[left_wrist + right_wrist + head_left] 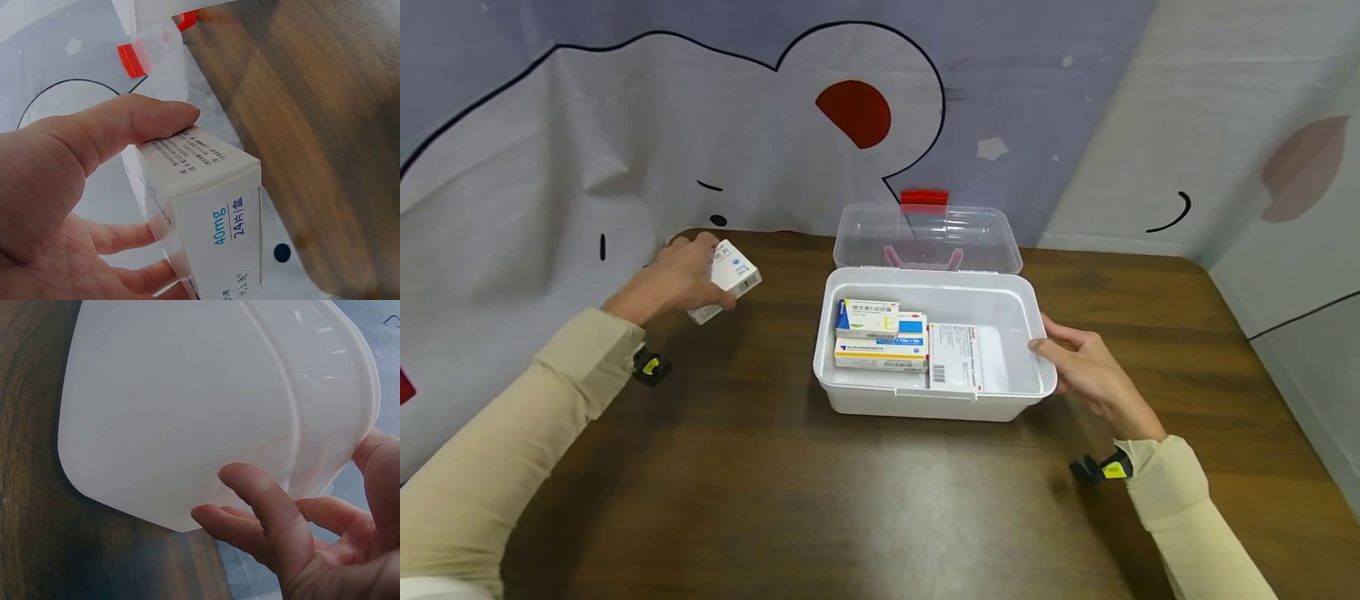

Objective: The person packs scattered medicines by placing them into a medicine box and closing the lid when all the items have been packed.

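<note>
In the head view my left hand [679,275] holds a white medicine box [732,268] above the left part of the table. Close up in the left wrist view, the thumb presses one face of this medicine box [215,215], marked "40mg", and the fingers lie along another side. My right hand [1086,367] grips the right rim of a white plastic storage box [898,402], thumb over the edge and fingers against the outer wall. That outer wall [175,412] fills much of the right wrist view. Several medicine boxes [880,352] lie inside, two stacked at the left.
The storage box's clear lid [981,233] stands hinged back behind it, with a red latch [924,197] and a pink handle [955,259]. All this is on a dark wooden table [850,508]. A printed curtain [715,125] hangs along the table's far edge.
</note>
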`<state>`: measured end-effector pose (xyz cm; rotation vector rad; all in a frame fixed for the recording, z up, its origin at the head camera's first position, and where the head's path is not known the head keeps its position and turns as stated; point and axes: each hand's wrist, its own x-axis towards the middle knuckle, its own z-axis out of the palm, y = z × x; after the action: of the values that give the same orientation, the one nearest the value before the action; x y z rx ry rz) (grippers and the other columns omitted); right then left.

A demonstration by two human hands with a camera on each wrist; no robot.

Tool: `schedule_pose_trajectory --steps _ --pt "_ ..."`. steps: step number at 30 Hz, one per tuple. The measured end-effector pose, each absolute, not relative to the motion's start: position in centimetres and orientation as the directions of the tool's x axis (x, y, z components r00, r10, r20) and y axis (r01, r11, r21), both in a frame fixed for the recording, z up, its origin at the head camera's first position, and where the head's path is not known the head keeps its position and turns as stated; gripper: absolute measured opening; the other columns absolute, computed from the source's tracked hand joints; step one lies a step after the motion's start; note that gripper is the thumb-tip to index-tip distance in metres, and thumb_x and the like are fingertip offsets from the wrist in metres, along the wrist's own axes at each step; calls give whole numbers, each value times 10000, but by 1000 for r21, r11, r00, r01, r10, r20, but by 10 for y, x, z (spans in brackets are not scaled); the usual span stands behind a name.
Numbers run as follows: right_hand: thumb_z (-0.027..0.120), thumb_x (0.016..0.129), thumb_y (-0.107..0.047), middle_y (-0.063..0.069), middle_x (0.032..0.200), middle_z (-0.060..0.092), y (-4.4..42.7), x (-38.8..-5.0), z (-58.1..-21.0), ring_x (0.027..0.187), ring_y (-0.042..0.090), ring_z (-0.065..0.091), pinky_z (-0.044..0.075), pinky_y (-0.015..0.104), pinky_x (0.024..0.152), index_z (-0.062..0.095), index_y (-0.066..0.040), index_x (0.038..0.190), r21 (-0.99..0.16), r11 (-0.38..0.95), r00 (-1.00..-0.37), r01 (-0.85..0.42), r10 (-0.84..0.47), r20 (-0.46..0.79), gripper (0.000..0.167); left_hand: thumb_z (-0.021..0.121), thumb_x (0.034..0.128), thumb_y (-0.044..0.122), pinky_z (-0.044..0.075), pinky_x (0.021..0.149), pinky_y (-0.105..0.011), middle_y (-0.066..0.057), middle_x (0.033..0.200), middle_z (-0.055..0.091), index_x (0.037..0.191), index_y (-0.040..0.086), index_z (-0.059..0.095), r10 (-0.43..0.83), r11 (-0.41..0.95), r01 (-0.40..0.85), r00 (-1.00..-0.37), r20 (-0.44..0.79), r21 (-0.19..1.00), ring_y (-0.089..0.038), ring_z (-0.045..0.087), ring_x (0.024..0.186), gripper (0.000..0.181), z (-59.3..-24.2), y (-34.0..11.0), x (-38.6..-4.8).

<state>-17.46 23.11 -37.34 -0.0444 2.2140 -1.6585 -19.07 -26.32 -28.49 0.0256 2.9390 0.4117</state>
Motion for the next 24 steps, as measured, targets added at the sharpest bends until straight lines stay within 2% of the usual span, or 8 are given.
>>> schedule_pose_trajectory --steps 8,15,20,24 --pt "590 890 -271 295 1301 435 231 -175 -374 830 204 637 537 447 676 257 -114 1446 -930 313 -929 194 -245 -276 667 749 664 251 423 744 -466 -292 1066 442 1356 -57 267 61 968 20 -986 -155 252 -395 443 947 898 -274 -256 -193" --pt "591 890 -271 296 1305 428 231 -174 -374 820 209 638 538 448 675 257 -112 1446 -932 306 -929 194 -247 -275 668 744 682 284 414 747 -491 -270 1118 426 1393 1 248 38 971 -8 -981 -190 239 -391 420 980 912 -269 -246 -194" --pt "589 890 -283 294 1299 435 232 -174 -374 801 198 637 540 443 668 258 -114 1445 -927 324 -933 186 -237 -270 667 742 691 274 419 728 -514 -250 1123 415 1401 34 256 50 965 -4 -978 -202 262 -380 441 960 893 -267 -236 -195" --pt "592 889 -278 293 1295 440 232 -174 -375 804 197 639 538 451 673 257 -106 1445 -931 311 -932 188 -243 -270 672 749 682 225 428 727 -465 -232 1105 443 1377 9 299 101 947 38 -977 -185 319 -361 457 950 856 -267 -227 -197"
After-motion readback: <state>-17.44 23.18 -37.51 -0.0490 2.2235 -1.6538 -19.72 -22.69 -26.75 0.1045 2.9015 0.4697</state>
